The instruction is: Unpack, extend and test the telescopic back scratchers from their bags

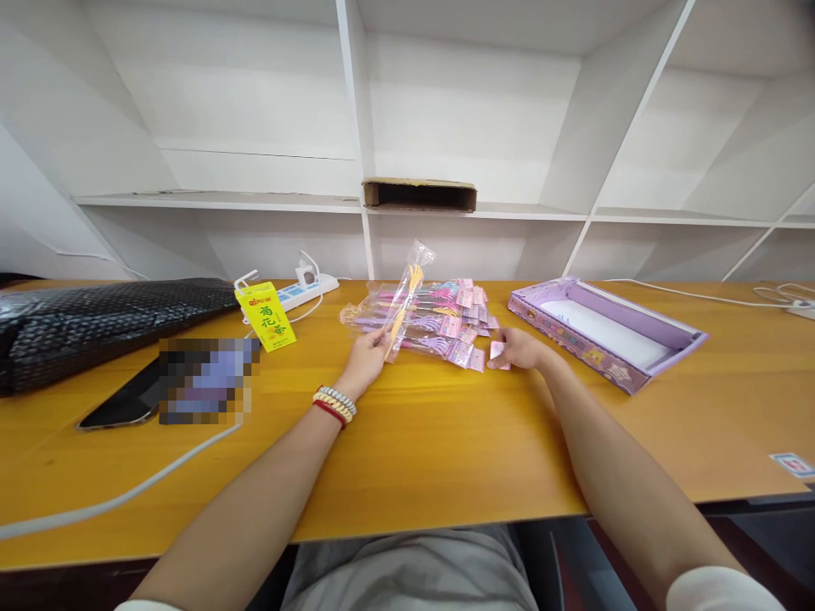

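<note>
My left hand is closed on a yellow hand-tipped stick in a clear plastic bag, raised at a slant over the pile. Its small moulded fingers point up and away from me. Between the fingers of my right hand is a small pink card, just right of the pile; whether it joins a bag cannot be seen. Under and beside both hands lies a pile of bagged hand-tipped sticks in pink, purple, yellow and blue, their pink printed cards mostly facing right.
A purple open display box stands at right. On the left are a yellow drink carton, a power strip, a phone and a black bubble-wrapped parcel. A white cable crosses the desk. Above, a cardboard box sits on the shelf.
</note>
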`<state>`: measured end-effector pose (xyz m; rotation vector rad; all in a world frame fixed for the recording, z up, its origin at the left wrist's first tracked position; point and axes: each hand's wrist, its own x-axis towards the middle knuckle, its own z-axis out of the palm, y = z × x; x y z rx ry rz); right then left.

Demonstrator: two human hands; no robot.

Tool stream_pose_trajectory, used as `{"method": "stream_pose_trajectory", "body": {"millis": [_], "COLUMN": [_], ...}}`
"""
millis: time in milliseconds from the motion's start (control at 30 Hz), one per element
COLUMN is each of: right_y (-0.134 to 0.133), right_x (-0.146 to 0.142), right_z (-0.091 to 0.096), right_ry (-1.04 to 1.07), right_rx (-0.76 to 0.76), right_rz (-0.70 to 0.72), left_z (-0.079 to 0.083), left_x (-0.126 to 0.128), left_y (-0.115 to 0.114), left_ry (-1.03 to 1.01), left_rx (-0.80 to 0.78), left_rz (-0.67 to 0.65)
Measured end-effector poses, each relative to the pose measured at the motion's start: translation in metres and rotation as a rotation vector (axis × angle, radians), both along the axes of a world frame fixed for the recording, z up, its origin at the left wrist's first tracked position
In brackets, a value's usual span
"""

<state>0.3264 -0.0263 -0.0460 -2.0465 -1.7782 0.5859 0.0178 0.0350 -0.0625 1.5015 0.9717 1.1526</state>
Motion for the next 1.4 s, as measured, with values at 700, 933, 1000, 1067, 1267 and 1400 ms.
{"method": "stream_pose_trajectory", "body": {"millis": [700,933,1000,1067,1267,1400], "right_y": [-0.003,0.001,0.003,0.005,0.007,0.008], "right_x": [-0.054,-0.051,-0.048,-0.045,-0.045,-0.041], "right_z": [-0.014,-0.012,-0.012,-0.013,-0.013,-0.015], "right_ry": [0.136,0.181,0.201,0.228,0.460,0.416], "right_rx": [0.756,1.001,0.987,0.962,0.806,0.810], "right_rz": [0.056,-0.107,-0.159,-0.206,-0.199,-0.242], "left_z": [0.015,0.008,0.007,0.007,0.006,0.008], "left_x": [-0.015,-0.027,-0.028,-0.029,-0.028,-0.027], "left_y": [-0.013,0.001,0.002,0.003,0.005,0.003], "left_ry": [0.140,0.117,0.132,0.147,0.167,0.160], "left_rx": [-0.117,-0.154,-0.146,-0.136,-0.163,-0.171], "left_rz": [-0.402,-0.452,-0.455,-0.458,-0.454,-0.475]}}
